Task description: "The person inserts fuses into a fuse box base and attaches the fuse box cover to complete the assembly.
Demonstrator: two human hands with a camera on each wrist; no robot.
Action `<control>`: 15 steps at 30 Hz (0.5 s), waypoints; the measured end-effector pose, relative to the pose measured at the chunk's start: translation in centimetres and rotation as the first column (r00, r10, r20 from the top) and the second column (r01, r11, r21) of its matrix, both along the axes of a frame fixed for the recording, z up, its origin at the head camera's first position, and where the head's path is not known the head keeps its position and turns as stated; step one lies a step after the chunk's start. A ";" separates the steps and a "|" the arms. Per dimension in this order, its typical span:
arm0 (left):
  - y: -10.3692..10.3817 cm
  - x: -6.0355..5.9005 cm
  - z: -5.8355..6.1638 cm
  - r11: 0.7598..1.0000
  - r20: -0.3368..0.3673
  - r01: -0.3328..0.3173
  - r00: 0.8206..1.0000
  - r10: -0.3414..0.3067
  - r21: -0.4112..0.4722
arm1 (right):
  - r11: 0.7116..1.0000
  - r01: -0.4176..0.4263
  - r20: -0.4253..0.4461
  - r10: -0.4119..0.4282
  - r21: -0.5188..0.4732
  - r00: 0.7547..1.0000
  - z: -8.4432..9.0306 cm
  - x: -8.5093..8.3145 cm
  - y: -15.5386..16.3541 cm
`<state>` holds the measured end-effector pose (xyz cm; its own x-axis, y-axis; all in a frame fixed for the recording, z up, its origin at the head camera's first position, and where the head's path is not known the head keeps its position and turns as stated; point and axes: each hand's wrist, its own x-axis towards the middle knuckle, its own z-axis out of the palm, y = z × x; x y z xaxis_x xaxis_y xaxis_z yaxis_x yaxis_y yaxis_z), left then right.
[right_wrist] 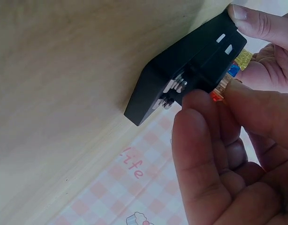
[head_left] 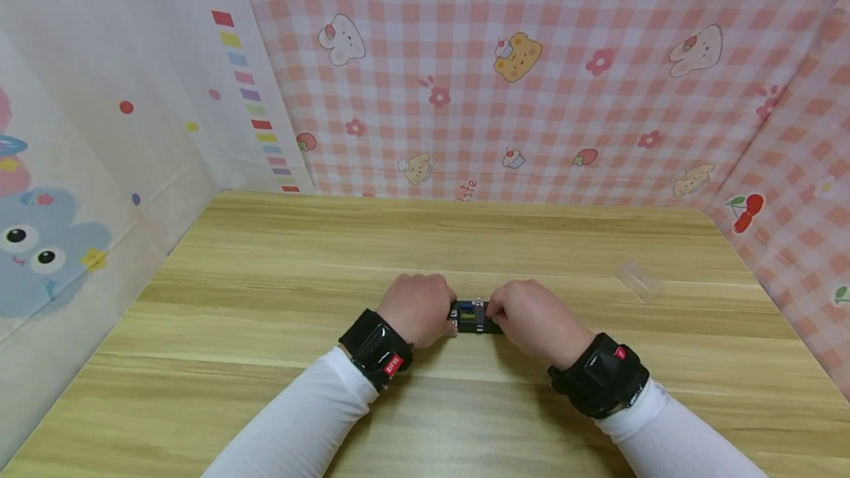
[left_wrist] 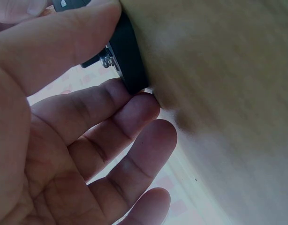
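Observation:
A black fuse block (head_left: 468,327) lies on the table between both hands, with metal terminals along its side. My left hand (head_left: 418,310) grips its left end, thumb on one side and fingers on the other. In the right wrist view, a yellow blade fuse (right_wrist: 244,58), a blue one (right_wrist: 233,70) and a pale tan one (right_wrist: 223,86) stand in a row on the block (right_wrist: 181,63). Near the tan one is a red-orange one (right_wrist: 216,96). Over these, my right hand (head_left: 534,320) pinches the tan fuse between thumb and finger, its fingertips partly hiding it.
A clear plastic cover (head_left: 639,280) lies on the wooden table (head_left: 319,242) to the right of the hands. Printed cloth hangs behind the table (head_left: 465,35) and along both sides. Black straps with small cameras (head_left: 600,375) wrap both wrists.

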<state>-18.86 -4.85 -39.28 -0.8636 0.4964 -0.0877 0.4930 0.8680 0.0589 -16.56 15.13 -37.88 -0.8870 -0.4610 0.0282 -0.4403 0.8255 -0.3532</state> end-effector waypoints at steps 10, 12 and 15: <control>0.0 0.0 0.0 1.000 -0.011 0.007 1.000 -0.007 -0.008 | 1.000 -0.003 -0.005 0.003 0.003 1.000 -0.1 -0.1 0.0; 0.0 0.0 0.0 1.000 -0.012 0.008 1.000 -0.008 -0.009 | 1.000 -0.002 -0.005 0.002 0.005 1.000 -0.1 -0.1 0.0; -0.1 0.1 0.0 1.000 -0.011 0.008 1.000 -0.008 -0.008 | 1.000 -0.001 -0.004 0.001 0.004 1.000 -0.1 -0.1 0.0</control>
